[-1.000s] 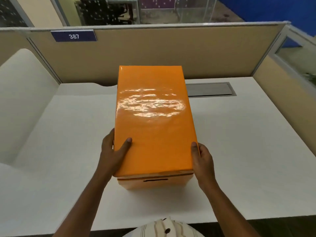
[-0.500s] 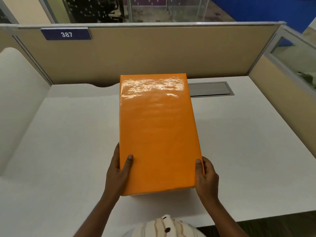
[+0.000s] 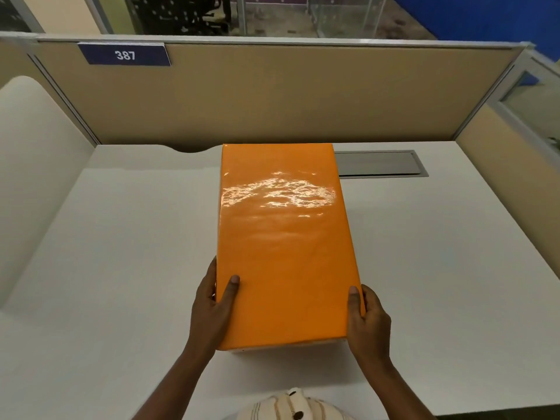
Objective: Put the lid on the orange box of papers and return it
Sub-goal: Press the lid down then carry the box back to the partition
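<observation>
A glossy orange box (image 3: 285,250) with its lid on stands lengthwise on the white desk (image 3: 121,268), its far end close to the partition. The lid covers the whole top; the papers inside are hidden. My left hand (image 3: 213,304) grips the box's near left side, thumb lying on the lid. On the near right side my right hand (image 3: 368,319) clasps it, thumb on the lid's edge. Only a thin strip of the box's front shows under the lid.
A beige cubicle partition (image 3: 272,92) with a blue "387" sign (image 3: 124,55) closes the back; another partition (image 3: 509,165) runs along the right. A grey cable hatch (image 3: 381,163) lies in the desk just right of the box's far end. A curved white panel (image 3: 33,165) stands at left.
The box's front face with its handle slot went out of sight under the lid. Both hands kept their grip on the near corners and the box sits lower and more central in view.
</observation>
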Demonstrator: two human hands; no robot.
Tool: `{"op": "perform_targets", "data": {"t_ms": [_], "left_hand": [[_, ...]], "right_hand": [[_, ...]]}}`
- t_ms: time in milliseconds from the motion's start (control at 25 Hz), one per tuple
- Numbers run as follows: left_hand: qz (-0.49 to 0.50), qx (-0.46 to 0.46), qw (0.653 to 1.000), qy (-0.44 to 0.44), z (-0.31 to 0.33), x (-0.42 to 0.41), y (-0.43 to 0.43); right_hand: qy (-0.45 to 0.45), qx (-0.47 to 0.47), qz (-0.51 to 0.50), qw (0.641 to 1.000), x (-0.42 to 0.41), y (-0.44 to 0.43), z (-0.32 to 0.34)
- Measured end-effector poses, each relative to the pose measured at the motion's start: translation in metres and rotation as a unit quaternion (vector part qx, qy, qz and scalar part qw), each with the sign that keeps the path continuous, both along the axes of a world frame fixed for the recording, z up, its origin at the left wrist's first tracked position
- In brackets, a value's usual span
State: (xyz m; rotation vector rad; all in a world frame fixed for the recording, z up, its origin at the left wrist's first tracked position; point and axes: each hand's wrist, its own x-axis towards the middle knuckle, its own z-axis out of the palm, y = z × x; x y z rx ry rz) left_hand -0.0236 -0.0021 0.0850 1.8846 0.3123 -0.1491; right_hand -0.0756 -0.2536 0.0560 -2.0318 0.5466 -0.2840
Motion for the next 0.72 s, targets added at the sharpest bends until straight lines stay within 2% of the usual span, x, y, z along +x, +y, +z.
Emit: {"op": "perform_targets", "data": {"t_ms": [360, 480, 560, 720], "left_hand": [[0.007, 0.017, 1.0, 0.016, -0.014, 0.008, -0.003], [0.002, 0.017, 0.998, 0.063, -0.009, 0.01, 0.0], [0.021, 0.025, 0.998, 0.052, -0.002, 0.023, 0.005], [0.047, 0.029, 0.998, -0.001, 0.008, 0.076, 0.006]], "right_hand": [[0.07, 0.013, 0.025, 0.997, 0.008, -0.002, -0.004], [0.15, 0.012, 0.069, 0.986, 0.014, -0.015, 0.0], [0.197, 0.009, 0.064, 0.978, 0.026, -0.027, 0.008], [0.115, -0.075, 0.082, 0.987, 0.079, -0.03, 0.031]]}}
